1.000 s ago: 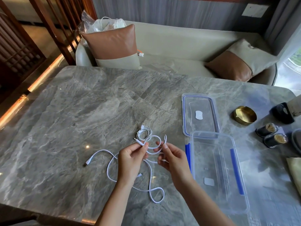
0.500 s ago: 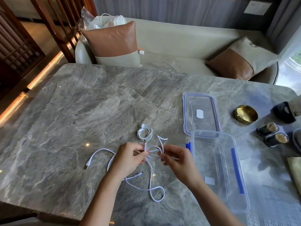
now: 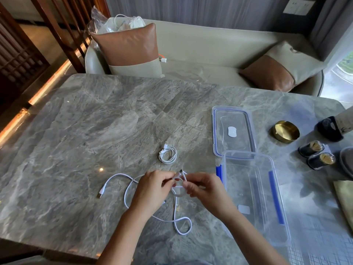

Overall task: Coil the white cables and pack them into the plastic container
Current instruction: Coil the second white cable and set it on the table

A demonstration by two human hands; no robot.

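Fingers (image 3: 164,180) of both hands pinching small loops of loose white cable (image 3: 174,211); coiled cable (image 3: 168,154) beyond; plastic container (image 3: 254,197) at right.

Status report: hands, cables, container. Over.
Left hand and right hand pinch loose cable, first loop started. Coiled cable on table, unpacked. Container open and empty, nothing blocking it.

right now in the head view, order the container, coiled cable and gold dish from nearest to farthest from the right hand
1. container, just right of the right hand
2. coiled cable, ahead and slightly left
3. gold dish, far right, ahead
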